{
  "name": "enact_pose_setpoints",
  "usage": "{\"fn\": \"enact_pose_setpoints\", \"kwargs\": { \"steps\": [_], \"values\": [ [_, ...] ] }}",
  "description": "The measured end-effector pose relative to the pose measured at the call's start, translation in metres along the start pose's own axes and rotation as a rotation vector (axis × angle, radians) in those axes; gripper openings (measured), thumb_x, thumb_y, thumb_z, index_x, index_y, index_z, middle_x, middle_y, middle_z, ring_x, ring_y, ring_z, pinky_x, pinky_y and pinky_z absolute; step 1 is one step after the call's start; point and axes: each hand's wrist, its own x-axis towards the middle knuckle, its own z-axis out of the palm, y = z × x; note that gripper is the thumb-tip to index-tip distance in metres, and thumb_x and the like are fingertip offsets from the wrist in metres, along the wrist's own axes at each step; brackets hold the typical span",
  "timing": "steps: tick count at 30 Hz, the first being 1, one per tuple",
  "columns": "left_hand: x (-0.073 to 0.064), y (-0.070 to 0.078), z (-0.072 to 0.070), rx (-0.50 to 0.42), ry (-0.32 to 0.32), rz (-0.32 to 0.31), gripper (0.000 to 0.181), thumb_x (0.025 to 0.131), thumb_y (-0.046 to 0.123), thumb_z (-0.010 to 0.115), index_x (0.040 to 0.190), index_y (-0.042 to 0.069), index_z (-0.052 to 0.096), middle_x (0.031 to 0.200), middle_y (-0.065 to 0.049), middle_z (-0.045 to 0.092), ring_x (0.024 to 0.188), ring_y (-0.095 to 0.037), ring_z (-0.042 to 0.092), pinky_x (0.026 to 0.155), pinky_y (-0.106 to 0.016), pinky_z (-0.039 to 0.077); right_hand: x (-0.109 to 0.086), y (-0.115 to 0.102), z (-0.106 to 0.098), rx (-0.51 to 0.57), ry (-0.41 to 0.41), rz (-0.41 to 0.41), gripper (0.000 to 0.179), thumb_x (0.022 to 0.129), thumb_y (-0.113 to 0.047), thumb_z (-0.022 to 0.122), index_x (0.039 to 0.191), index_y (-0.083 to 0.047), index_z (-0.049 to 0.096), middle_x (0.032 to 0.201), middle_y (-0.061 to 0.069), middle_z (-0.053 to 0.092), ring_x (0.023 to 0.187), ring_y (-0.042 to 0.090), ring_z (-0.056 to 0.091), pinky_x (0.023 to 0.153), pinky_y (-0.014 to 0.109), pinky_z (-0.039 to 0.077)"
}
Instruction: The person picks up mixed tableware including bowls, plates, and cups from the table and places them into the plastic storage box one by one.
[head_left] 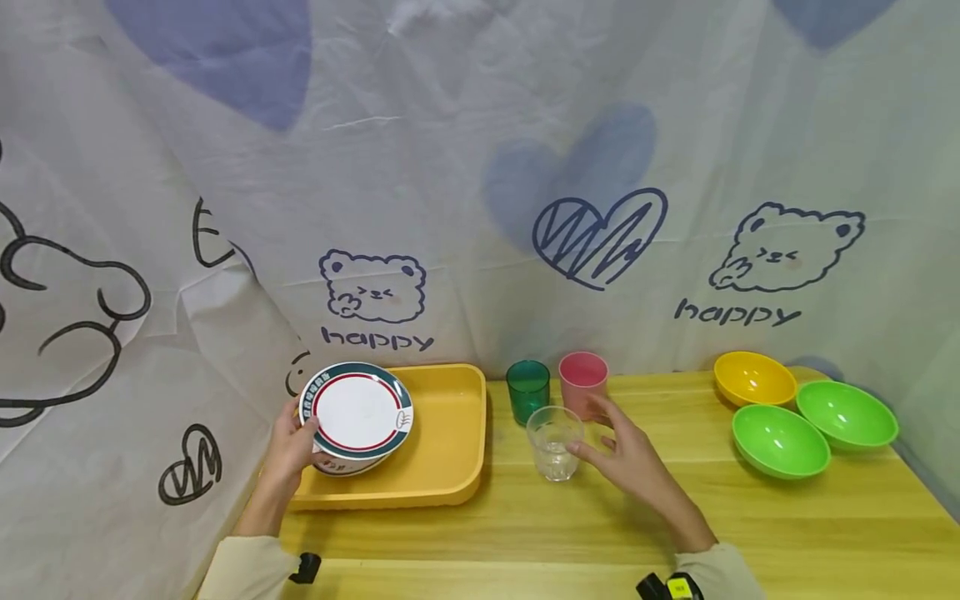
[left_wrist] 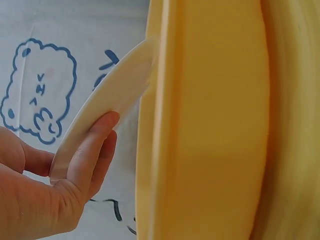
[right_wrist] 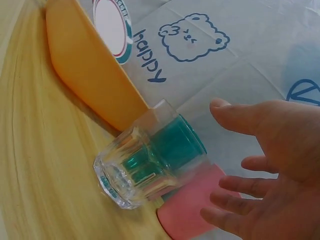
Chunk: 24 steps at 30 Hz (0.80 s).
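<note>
My left hand (head_left: 288, 442) pinches a white plate (head_left: 356, 414) with a teal rim and a red ring, thumb on top and fingers underneath. The plate is held tilted over the left part of a yellow tray (head_left: 462, 483). Below it shows the patterned side of another dish (head_left: 352, 467), mostly hidden. My right hand (head_left: 626, 454) is spread, fingers apart, just right of a clear glass tumbler (head_left: 555, 454); in the right wrist view a gap shows between the tumbler and the fingers. Behind the tumbler stand a green cup (head_left: 528, 392) and a pink cup (head_left: 582, 383).
To the right on the wooden table (head_left: 570, 533) sit a yellow bowl (head_left: 753, 379) and two green bowls, one nearer (head_left: 780, 442) and one farther right. A white printed cloth (head_left: 465, 208) hangs behind the table and along its left side.
</note>
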Motion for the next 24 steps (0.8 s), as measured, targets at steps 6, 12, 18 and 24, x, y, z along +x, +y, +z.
{"fn": "enact_pose_setpoints", "kwargs": {
  "steps": [6, 12, 18, 24],
  "values": [
    [0.005, -0.007, -0.010, 0.008, -0.004, -0.061, 0.062, 0.110, 0.006, 0.032, 0.162, -0.002, -0.001, 0.150, -0.041, 0.029, 0.073, -0.009, 0.064, 0.064, -0.031, 0.063, -0.001, 0.003, -0.007, -0.112, 0.035, -0.021, 0.079, 0.092, -0.027, 0.079, 0.154, -0.001, 0.037, 0.152, 0.024, 0.045, 0.136, 0.045, 0.047, 0.102, 0.061, 0.048],
    [0.010, -0.015, -0.017, 0.012, -0.007, -0.094, 0.063, 0.109, 0.004, 0.033, 0.161, -0.003, -0.002, 0.152, -0.043, 0.026, 0.074, -0.007, 0.063, 0.063, -0.031, 0.063, -0.005, 0.009, -0.021, -0.269, 0.041, -0.045, 0.079, 0.092, -0.030, 0.079, 0.154, -0.003, 0.038, 0.154, 0.022, 0.043, 0.137, 0.044, 0.045, 0.106, 0.062, 0.045],
    [0.013, -0.026, -0.024, 0.010, -0.046, -0.109, 0.062, 0.109, 0.003, 0.031, 0.162, -0.002, -0.002, 0.156, -0.040, 0.023, 0.076, -0.008, 0.063, 0.063, -0.030, 0.063, -0.006, 0.015, -0.040, -0.383, 0.036, -0.130, 0.075, 0.093, -0.025, 0.079, 0.152, -0.002, 0.040, 0.152, 0.022, 0.045, 0.137, 0.044, 0.045, 0.110, 0.064, 0.040],
    [0.018, -0.029, -0.027, -0.013, -0.089, -0.130, 0.059, 0.110, 0.004, 0.030, 0.159, -0.009, 0.000, 0.146, -0.042, 0.031, 0.075, -0.011, 0.066, 0.067, -0.032, 0.063, -0.002, 0.021, -0.067, -0.517, -0.012, -0.247, 0.067, 0.094, -0.018, 0.077, 0.151, -0.003, 0.044, 0.151, 0.022, 0.046, 0.136, 0.044, 0.045, 0.110, 0.065, 0.039]
  ]
}}
